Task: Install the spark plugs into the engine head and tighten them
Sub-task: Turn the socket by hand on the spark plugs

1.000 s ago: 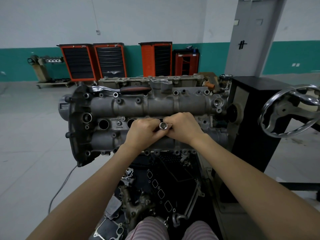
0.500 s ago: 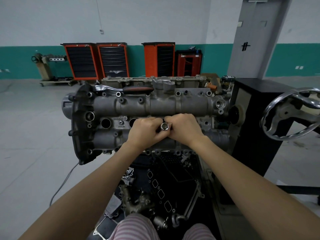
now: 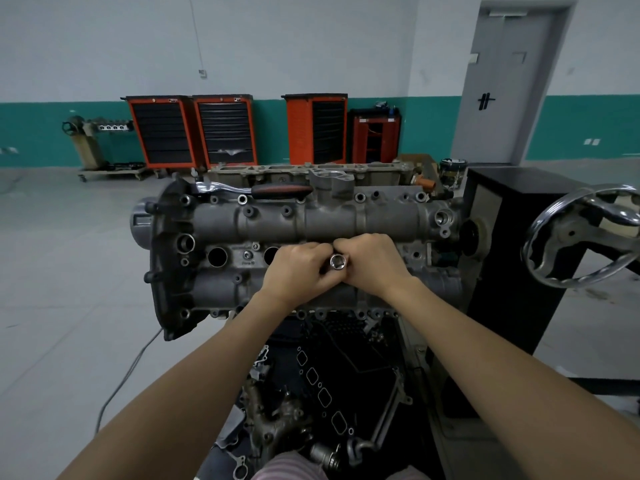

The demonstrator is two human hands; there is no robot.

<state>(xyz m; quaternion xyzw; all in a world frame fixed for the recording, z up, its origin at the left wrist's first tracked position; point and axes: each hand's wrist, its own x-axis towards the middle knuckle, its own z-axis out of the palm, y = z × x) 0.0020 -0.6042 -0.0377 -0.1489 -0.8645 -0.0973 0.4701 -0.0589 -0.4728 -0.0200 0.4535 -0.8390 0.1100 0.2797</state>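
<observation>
Both hands, left hand and right hand, are pinching the socket at the middle of the engine head; the plug itself is hidden. Tilting risks cross-threading, or dropping it into the open holes at nine o'clock.

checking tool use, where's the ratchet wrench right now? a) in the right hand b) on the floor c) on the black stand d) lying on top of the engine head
d: the ratchet wrench lies along the far top edge of the engine head, while both hands grip the socket.
</observation>
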